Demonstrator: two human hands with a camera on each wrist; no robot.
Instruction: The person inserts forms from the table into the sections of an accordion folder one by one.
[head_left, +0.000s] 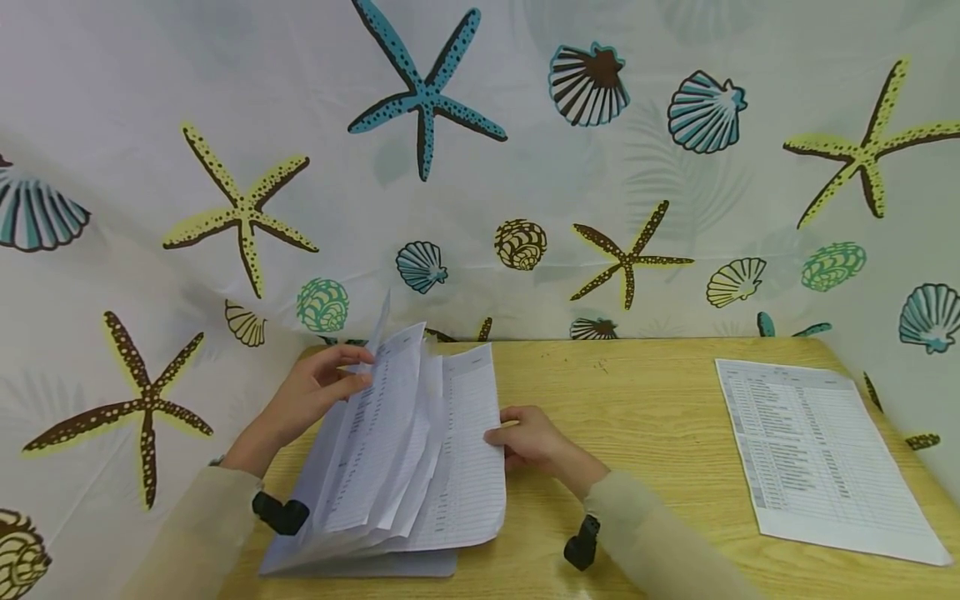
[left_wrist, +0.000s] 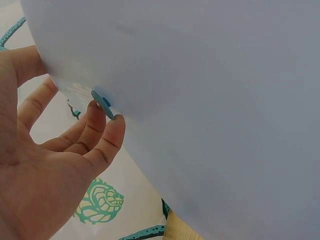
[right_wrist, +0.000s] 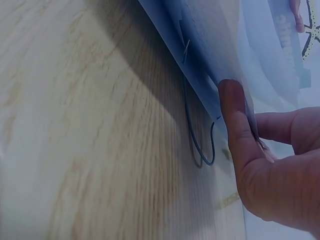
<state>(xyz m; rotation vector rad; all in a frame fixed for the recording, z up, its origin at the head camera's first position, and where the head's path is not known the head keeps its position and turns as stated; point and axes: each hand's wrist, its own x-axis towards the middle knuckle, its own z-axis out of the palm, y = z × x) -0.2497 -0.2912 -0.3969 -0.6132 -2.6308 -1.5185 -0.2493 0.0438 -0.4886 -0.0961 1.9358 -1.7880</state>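
On the left of the table lies a pale bluish folder, spread open, with several printed, lined sheets fanned out in it. My left hand pinches the upper left edge of the raised leaves. In the left wrist view, a plain pale leaf is between thumb and finger, and other fingertips touch a small teal disc on it. At the right edge of the sheets, my right hand pinches paper between thumb and fingers. A thin dark cord hangs in a loop from the folder's edge.
A separate printed table sheet lies flat at the right of the wooden table. Behind and at both sides hangs a white curtain with starfish and shells. Both wrists carry small black cameras.
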